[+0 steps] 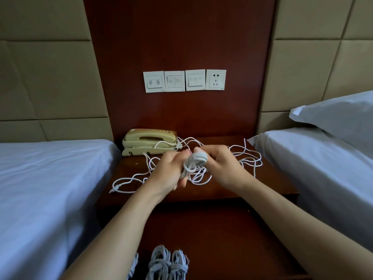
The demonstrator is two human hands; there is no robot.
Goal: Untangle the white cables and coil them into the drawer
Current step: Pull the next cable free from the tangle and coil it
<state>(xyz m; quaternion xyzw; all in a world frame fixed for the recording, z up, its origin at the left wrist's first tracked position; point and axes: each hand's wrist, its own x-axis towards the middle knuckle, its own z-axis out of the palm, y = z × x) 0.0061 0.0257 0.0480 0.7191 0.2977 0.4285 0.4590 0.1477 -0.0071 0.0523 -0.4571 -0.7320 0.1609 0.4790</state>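
L hand (168, 170) clamps coil (194, 163) so loops stay put; R hand (221, 164) pinches strand, winding w/ slack from far tangle (242, 158) on nightstand (262, 184).

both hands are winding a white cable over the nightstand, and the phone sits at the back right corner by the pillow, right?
Not quite. The head view shows the phone at the back left corner of the nightstand, away from the pillow. Otherwise right: left hand and right hand hold a white cable coil.
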